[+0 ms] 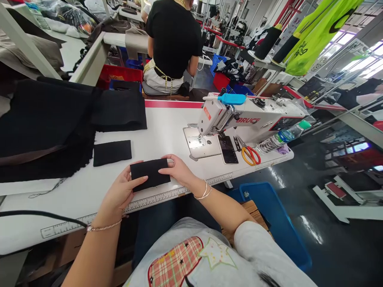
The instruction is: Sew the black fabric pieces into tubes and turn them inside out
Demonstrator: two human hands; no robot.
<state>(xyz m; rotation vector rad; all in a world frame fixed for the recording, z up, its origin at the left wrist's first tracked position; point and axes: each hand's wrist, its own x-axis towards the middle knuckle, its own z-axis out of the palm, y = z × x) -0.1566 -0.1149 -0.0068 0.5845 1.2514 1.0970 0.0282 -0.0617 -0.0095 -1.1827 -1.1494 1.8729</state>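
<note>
Head view: a small rectangle of black fabric (149,174) is held over the near edge of the white sewing desk (161,123), between the left hand (118,191) and the right hand (176,169). Contact with the desk cannot be told. A narrow grip is taken by each hand, the left on the near left end, the right on the far right end.

Slippage could be caused by the piece being so small and lightly pinched. Black-on-black mix-ups are possible, since a matching black patch (112,153) lies just far-left, beside a large black fabric heap (44,123). The pair of orange-handled scissors (249,155) and the smartphone (228,149) lie just right of the sewing machine's (248,115) needle area, where either could be knocked by a careless reach. The water bottle (283,137) could be tipped over at the far right, wetting the desk.

Counted: two small black pieces, one heap (layers uncountable), one machine, one pair of scissors, one phone, one bottle, three bracelets (one left, two right). One seated co-worker (173,44) is seen far off, clear of the hands.
</note>
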